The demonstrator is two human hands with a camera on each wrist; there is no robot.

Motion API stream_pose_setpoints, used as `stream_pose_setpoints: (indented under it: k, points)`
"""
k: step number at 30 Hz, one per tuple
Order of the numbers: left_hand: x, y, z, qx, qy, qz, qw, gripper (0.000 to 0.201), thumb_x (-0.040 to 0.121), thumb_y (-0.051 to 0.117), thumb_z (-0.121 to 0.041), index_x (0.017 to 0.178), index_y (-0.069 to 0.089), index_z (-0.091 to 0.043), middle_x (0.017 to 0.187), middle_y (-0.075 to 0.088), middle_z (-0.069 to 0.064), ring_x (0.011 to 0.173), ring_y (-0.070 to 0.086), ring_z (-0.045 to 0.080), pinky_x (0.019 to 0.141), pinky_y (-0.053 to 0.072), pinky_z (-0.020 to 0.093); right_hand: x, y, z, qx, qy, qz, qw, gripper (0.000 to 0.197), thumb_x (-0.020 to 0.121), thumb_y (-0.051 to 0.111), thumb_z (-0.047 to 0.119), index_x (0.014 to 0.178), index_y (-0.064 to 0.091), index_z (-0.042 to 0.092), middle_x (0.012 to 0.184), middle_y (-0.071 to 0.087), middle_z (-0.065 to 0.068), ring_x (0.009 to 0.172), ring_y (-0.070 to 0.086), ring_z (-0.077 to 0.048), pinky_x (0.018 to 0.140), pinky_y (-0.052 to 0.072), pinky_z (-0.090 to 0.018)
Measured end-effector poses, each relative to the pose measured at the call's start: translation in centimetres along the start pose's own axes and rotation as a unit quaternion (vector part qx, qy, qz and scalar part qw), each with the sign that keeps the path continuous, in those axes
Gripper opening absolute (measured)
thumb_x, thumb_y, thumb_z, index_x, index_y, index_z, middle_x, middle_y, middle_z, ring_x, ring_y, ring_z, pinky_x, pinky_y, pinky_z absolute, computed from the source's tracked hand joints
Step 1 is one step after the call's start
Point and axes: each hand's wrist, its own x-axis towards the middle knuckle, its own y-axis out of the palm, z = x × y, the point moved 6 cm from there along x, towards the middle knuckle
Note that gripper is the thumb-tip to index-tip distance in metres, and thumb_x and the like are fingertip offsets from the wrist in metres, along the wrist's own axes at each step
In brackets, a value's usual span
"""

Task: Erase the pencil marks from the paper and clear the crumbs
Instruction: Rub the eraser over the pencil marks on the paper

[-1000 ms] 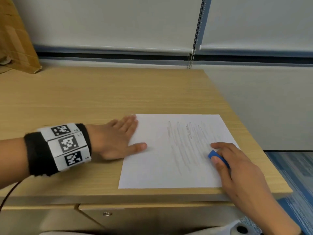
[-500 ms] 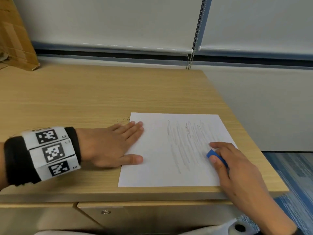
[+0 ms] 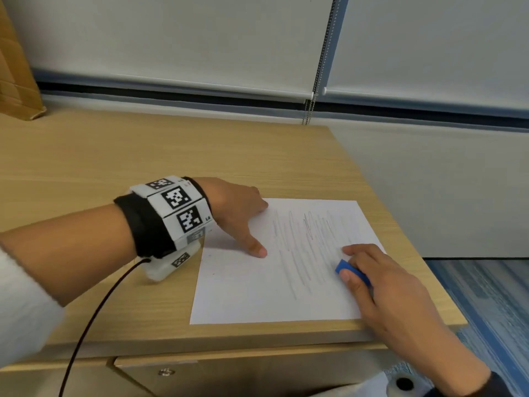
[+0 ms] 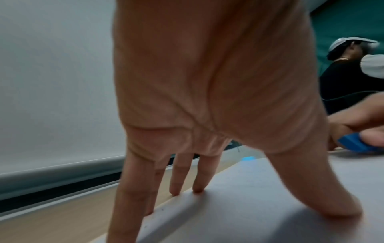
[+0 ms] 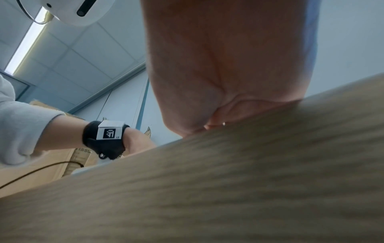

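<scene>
A: Light wooden desk (image 3: 143, 156), grain smooth. White flat paper (image 3: 257, 287), grey pencil marks (image 3: 303, 247) across it.

B: Left hand (image 3: 237, 216) spread, fingers straight, pressing the paper's left edge. Right hand (image 3: 380, 285) pinching small blue eraser (image 3: 350, 272), on the marks' right end.

A white sheet of paper (image 3: 257, 287) lies flat on the wooden counter (image 3: 171, 156), near its front right corner, its near edge close to the counter's front edge. Grey pencil marks (image 3: 306, 247), long slanted scribbled strokes, cover the middle and right part of the sheet, and a few tiny dark specks lie near its left edge. A small blue eraser (image 3: 350, 272) sits tilted with one corner down on the paper at the right end of the scribbles, pinched in the right hand (image 3: 392, 285).
</scene>
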Motion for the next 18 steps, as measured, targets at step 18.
stream_pose_setpoints:
  k: [18]
  points:
    - [1.4,0.4,0.6,0.027,-0.022,0.025,0.999,0.122,0.068,0.058,-0.081,0.155,-0.008,-0.025,0.161,-0.008,-0.015,0.142,0.028,0.021,0.109,0.034,0.040,15.1,-1.0,6.9,-0.145,-0.198,0.182,0.952,0.021,0.094,0.050,0.037,0.095,0.061,0.019,0.080,0.057,0.003,0.077,0.057,-0.021,0.065,0.047,-0.035]
